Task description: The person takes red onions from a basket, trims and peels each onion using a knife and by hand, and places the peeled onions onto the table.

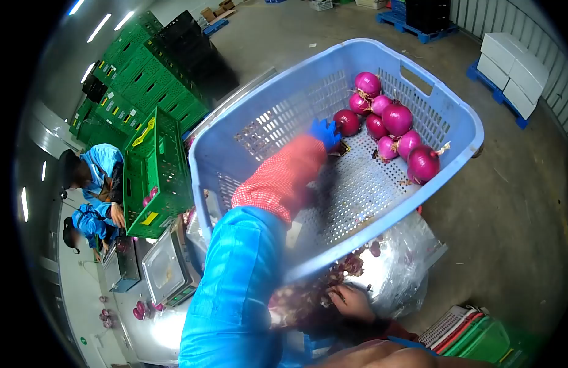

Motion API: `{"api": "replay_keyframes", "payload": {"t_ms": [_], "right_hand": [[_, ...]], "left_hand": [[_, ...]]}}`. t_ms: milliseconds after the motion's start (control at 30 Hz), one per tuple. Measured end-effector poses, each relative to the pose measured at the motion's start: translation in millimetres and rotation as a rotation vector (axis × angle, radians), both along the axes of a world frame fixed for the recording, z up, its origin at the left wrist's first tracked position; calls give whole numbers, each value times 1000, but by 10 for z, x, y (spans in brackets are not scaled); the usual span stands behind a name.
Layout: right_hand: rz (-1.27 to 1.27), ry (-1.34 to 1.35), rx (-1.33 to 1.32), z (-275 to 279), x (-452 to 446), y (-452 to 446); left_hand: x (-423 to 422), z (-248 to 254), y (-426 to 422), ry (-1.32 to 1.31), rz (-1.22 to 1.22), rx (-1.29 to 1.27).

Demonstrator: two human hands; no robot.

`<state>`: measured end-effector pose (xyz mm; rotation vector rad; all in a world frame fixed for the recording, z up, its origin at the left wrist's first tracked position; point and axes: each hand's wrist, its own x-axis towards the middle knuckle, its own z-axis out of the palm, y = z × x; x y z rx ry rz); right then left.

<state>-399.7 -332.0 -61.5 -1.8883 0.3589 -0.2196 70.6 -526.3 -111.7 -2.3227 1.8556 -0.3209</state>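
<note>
My left hand (325,134), in a blue glove below a red checked sleeve cover, reaches deep into a blue plastic basket (201,162). Its fingers are closed against the near side of a red onion (347,122); part of the grip is hidden. Several more red onions (397,118) lie heaped along the basket's right end, some with dry roots. Lower down, below the basket's near rim, my bare right hand (350,302) has curled fingers among loose onion skins (296,303). What its fingertips hold, if anything, is too small to make out.
A clear plastic bag (410,257) lies below the basket. To the left stand a scale (167,264) and a green crate (155,214) with onions. Two co-workers in blue (103,178) are beyond them. Stacked green crates (137,73) rise behind.
</note>
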Motion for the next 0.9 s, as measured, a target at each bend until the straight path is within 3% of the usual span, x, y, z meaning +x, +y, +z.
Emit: {"api": "replay_keyframes", "payload": {"t_ms": [67, 200, 267, 333, 367, 400, 467, 567, 633, 733, 833, 900], "right_hand": [[-7, 100, 70, -49, -13, -36], [-34, 60, 84, -175, -9, -8], [-54, -17, -38, -438, -63, 80], [-54, 77, 105, 51, 28, -31], [-49, 126, 170, 238, 60, -61], [-41, 83, 64, 223, 55, -23], [-5, 35, -29, 231, 35, 70], [49, -6, -119, 356, -24, 206], [44, -16, -143, 499, -56, 315], [33, -27, -215, 520, -153, 379], [-21, -62, -183, 691, -169, 505], [-48, -131, -241, 643, -193, 608]], "left_hand": [[80, -228, -49, -72, 10, -70], [-97, -247, -60, 139, 276, -154], [-327, 188, 44, 319, 398, -187], [-518, 496, 200, 409, 469, -282], [-437, 507, 238, 429, 412, -212], [-458, 697, 319, 393, 345, -135], [-778, 1339, 590, 262, 178, 65], [-1152, 2101, 1064, 278, 113, -73], [-1319, 2514, 1400, 488, 173, -218], [-1467, 2808, 2092, 1203, 84, -564], [-1873, 3046, 2922, 1962, 6, -714], [-2130, 2982, 3445, 2214, 14, -750]]}}
